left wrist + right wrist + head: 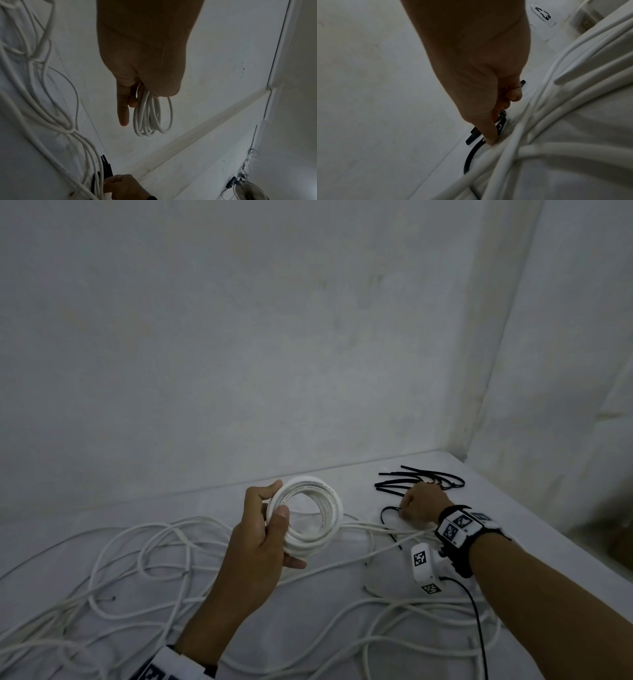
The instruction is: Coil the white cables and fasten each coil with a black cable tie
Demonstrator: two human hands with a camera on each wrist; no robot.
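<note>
- Table carries loose cable sprawled across its near side; no containers in view
- Coil is held up off it, left hand curled round the loops so they stay wound
- Ties lie beyond; right hand seems to pinch one for fastening

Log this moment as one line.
left hand: grips white coil | right hand: picking black cable tie | coil: untied
</note>
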